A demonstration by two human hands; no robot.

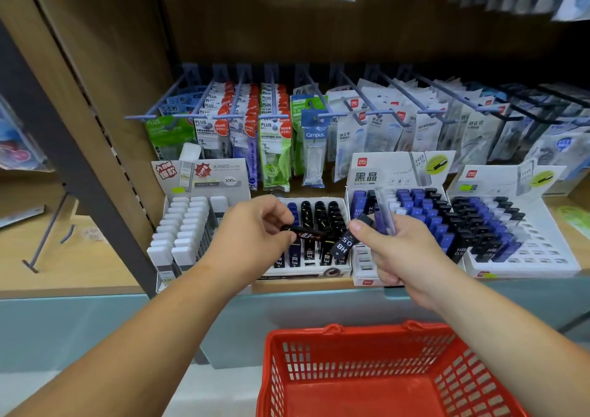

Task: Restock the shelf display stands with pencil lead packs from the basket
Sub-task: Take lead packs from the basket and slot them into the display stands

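Note:
My left hand (255, 225) pinches a black lead pack with orange print (306, 234), lying sideways above the middle display stand (306, 270) of black and blue packs. My right hand (392, 250) grips a small bunch of packs: a black one marked HB 0.5 (344, 243), a blue one and a clear one (384, 212) sticking up. It hovers in front of the stand of blue and black packs (431, 218). The red basket (376, 375) sits below on the floor, its visible bottom bare.
A stand of white packs (185, 231) is at the left and another blue and black stand (517, 234) at the right. Hanging correction-tape bags on hooks (274, 120) fill the back. A dark shelf upright (64, 148) stands at the left.

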